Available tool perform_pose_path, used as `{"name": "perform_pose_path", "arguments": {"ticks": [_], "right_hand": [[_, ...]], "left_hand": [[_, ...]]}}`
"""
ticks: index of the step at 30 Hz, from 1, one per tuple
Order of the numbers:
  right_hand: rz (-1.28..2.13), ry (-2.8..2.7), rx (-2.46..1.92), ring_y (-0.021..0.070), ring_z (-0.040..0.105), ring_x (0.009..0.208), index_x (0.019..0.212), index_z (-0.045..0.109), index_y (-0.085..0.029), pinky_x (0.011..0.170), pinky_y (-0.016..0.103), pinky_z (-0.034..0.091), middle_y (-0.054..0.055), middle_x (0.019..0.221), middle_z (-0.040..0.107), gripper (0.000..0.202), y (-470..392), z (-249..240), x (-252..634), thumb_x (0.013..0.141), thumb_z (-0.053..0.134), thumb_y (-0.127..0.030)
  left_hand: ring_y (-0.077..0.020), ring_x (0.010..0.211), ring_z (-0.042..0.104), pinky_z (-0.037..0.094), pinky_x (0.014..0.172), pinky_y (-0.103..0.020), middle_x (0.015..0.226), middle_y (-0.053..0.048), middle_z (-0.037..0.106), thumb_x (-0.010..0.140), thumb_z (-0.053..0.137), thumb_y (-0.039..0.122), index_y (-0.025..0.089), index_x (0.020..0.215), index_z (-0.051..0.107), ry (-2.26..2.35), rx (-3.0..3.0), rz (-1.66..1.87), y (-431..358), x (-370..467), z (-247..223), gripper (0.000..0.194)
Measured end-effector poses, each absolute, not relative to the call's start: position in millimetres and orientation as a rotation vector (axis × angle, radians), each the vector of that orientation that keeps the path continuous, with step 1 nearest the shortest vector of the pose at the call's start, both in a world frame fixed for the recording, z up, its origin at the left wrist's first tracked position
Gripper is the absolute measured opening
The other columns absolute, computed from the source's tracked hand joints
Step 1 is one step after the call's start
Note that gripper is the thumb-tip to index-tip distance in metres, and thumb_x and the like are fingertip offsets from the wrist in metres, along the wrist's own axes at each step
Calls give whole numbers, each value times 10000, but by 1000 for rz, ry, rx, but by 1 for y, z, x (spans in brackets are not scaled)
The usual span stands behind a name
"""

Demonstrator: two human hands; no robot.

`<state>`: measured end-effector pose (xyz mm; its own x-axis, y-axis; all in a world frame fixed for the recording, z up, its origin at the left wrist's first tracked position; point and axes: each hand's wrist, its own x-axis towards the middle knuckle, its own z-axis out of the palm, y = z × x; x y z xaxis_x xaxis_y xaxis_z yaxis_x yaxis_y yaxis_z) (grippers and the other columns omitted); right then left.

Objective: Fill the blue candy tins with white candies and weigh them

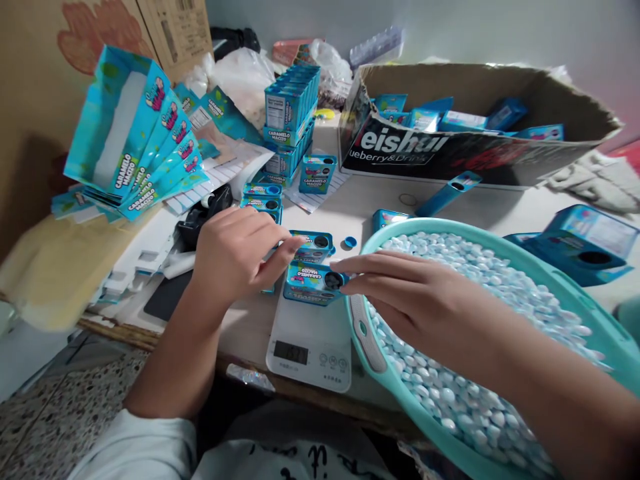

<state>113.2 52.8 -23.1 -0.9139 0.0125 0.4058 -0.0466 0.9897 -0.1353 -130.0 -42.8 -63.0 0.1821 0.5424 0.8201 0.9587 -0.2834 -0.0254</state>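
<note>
Candies [450,397] fill the wide teal basin [570,291]

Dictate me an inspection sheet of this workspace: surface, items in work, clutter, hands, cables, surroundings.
Surface: pale tabletop, near edge brown and worn.
Items: blue box on white scale, display digits unclear; basin of pale candies at right; loose blue cap behind the scale.
Clutter: fanned blue trays at left; plastic bag and stacked blue boxes at back; black printed carton holding more boxes.
Hands: left hand beside the boxes, grip unclear; right hand has fingertips at the box's round opening.
Cables: nothing seen.
Surroundings: plain wall behind; speckled floor at lower left.
</note>
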Motion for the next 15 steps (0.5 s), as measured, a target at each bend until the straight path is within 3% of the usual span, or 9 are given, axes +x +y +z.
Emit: {"name": "perform_pose_path", "arguments": {"ticks": [11,15], "right_hand": [[196,-2747,-111,165,734,968,1130,678,-199,791,277,587,69,1235,711,369,51,-18,124,970,407,-6],[161,-2755,-110,159,727,896,1142,657,-200,739,278,570,56,1126,730,314,51,-17,124,1007,412,-57]], "left_hand": [[-172,633,594,371,598,-352,651,-22,659,1058,484,369,213,714,621,-1443,-1899,-946,-42,-131,-65,402],[-168,625,574,370,602,-351,643,-16,641,1065,484,366,215,712,606,-1444,-1886,-935,-41,-131,-66,403]]}}
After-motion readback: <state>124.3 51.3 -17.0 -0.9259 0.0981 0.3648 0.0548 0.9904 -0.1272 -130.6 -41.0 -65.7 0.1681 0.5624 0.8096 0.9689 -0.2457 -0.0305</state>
